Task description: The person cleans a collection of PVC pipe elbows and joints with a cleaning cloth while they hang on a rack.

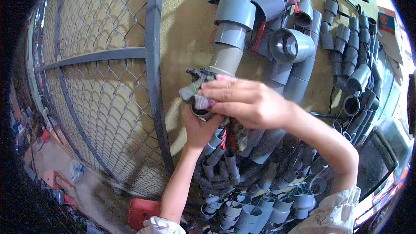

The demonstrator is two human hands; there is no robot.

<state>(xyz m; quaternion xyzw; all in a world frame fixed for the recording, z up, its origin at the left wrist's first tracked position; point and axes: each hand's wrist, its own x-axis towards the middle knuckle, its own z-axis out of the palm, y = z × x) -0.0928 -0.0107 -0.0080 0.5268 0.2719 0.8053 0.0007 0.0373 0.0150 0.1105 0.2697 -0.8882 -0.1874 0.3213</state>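
Observation:
A hanging string of grey plastic pipe fittings runs down the yellow wall in the middle of the view. My right hand is closed on a crumpled, multicoloured cloth and presses it against the lower end of this string. Just below, my left hand is wrapped around the bottom fitting, whose dark open mouth shows between the hands. Some of the left fingers are hidden behind the fitting and the right hand. The beige fitting sits right above the cloth.
A metal-framed chain-link panel stands at the left. More grey fittings hang close by on the right, including a wide coupling. Below are many elbows and sockets. A red object lies at the lower left.

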